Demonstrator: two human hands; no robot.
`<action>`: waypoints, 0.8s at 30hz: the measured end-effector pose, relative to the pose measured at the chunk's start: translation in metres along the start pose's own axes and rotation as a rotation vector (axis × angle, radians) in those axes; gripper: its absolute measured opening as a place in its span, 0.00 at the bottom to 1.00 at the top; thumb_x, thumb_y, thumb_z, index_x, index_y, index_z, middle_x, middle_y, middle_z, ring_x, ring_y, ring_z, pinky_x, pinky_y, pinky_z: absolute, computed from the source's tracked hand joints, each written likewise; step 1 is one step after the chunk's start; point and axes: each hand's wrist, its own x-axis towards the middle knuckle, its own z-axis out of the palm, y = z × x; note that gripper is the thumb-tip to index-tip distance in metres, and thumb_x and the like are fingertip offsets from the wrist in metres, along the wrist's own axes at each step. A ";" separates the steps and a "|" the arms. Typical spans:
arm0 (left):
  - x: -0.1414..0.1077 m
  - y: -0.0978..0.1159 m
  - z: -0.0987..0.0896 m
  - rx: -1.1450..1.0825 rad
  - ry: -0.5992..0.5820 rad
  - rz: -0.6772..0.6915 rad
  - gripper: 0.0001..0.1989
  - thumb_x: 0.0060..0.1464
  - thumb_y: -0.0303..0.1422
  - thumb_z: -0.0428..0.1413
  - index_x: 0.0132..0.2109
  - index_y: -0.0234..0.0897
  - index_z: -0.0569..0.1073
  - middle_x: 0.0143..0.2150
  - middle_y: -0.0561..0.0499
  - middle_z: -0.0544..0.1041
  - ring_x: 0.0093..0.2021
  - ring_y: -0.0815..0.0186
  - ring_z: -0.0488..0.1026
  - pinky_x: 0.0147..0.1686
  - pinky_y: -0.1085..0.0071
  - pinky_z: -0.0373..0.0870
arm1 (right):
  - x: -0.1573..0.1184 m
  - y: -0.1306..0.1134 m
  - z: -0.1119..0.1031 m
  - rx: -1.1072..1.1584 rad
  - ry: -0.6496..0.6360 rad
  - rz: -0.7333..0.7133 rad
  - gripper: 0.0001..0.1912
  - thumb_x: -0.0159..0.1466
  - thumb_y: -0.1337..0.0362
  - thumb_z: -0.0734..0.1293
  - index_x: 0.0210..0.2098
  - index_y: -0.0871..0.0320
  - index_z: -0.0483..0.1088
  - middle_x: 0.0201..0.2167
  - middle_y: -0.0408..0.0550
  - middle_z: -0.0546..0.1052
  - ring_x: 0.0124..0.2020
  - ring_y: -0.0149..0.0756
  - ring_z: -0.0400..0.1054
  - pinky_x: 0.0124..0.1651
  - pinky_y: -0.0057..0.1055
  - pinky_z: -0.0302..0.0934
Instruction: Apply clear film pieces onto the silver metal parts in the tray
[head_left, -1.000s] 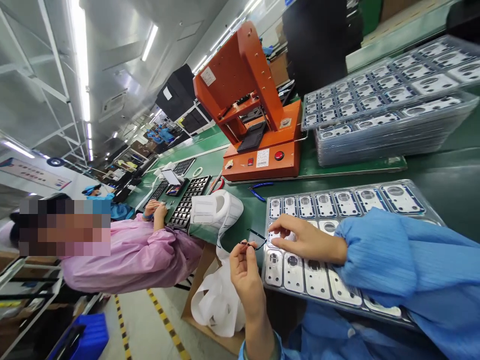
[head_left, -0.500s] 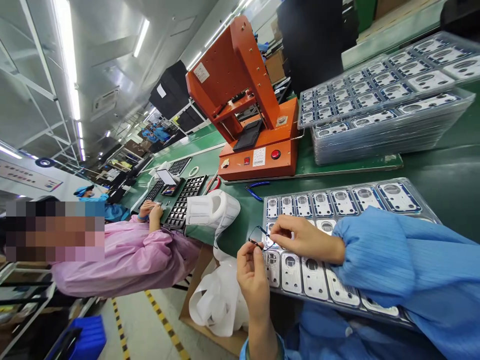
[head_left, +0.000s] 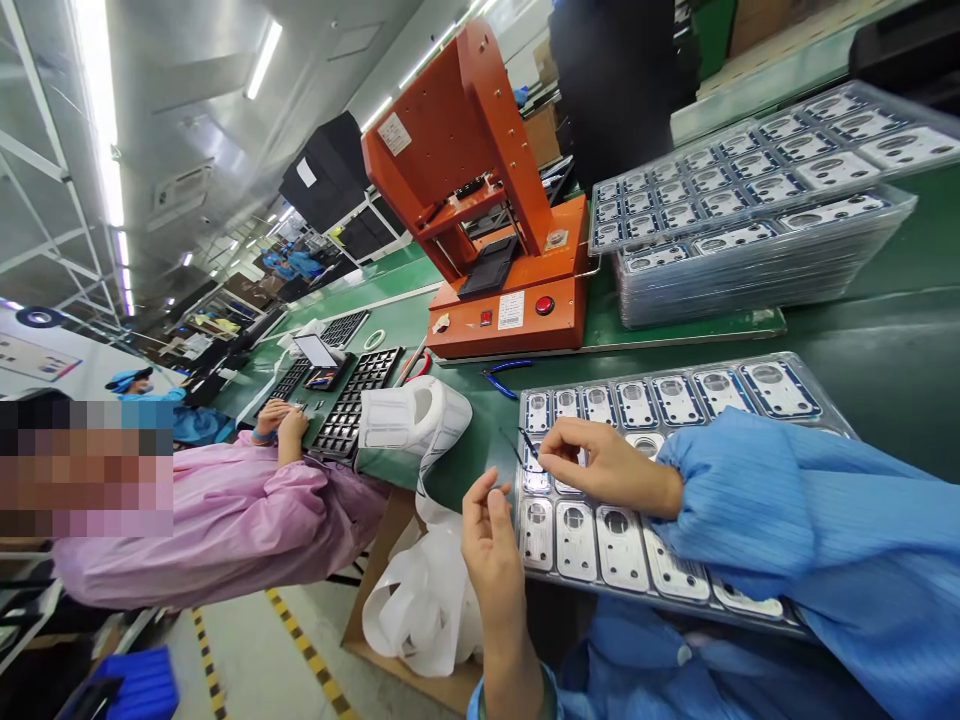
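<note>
My right hand (head_left: 604, 467) pinches a thin dark frame-like piece (head_left: 529, 443), seen nearly edge-on, between thumb and fingertips. It is over a clear plastic tray (head_left: 825, 408) whose pockets hold several silver plates with round windows and small holes, some edged in blue. The piece hides part of the tray's left side. Just left of the tray, palm up, my left hand (head_left: 491, 540) has its fingers loosely curled and apart, with nothing visible in them. Blue-handled pliers (head_left: 506, 378) lie on the green bench beyond the tray.
An orange press (head_left: 506, 320) stands at the back. Stacked filled trays (head_left: 742, 270) are at the back right. A white label roll (head_left: 442, 410) trails its strip into a cardboard box (head_left: 360, 630). To the left, a co-worker in a pink smock (head_left: 225, 520) handles small parts near black trays.
My left hand has let go of the dark frame-like piece and moved slightly away from it. My right hand keeps hold, and the piece has turned edge-on. The view has shifted a little.
</note>
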 end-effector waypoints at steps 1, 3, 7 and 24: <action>0.000 -0.001 0.000 -0.003 -0.010 0.000 0.20 0.56 0.46 0.52 0.48 0.36 0.72 0.44 0.44 0.75 0.44 0.63 0.72 0.44 0.68 0.68 | -0.001 0.000 0.001 0.000 -0.009 -0.005 0.05 0.60 0.67 0.64 0.27 0.59 0.68 0.27 0.43 0.69 0.26 0.27 0.62 0.30 0.26 0.59; 0.000 -0.004 0.001 -0.015 -0.019 0.008 0.20 0.55 0.46 0.53 0.47 0.37 0.72 0.45 0.44 0.74 0.46 0.62 0.71 0.47 0.66 0.67 | -0.001 0.001 0.002 -0.003 -0.028 -0.014 0.05 0.60 0.66 0.64 0.28 0.59 0.68 0.27 0.43 0.70 0.26 0.28 0.63 0.31 0.26 0.60; 0.004 -0.012 0.003 -0.067 -0.044 0.014 0.18 0.53 0.44 0.56 0.44 0.36 0.73 0.46 0.44 0.75 0.48 0.62 0.71 0.51 0.64 0.65 | 0.000 0.001 0.003 -0.022 -0.053 -0.021 0.06 0.60 0.66 0.64 0.28 0.59 0.69 0.26 0.43 0.70 0.26 0.28 0.63 0.31 0.26 0.59; -0.002 -0.012 0.002 -0.087 -0.064 0.024 0.12 0.55 0.41 0.55 0.35 0.36 0.73 0.46 0.45 0.73 0.48 0.61 0.70 0.50 0.67 0.64 | -0.003 0.005 0.004 -0.047 -0.132 -0.016 0.07 0.61 0.63 0.63 0.28 0.59 0.69 0.25 0.43 0.70 0.26 0.29 0.63 0.30 0.26 0.58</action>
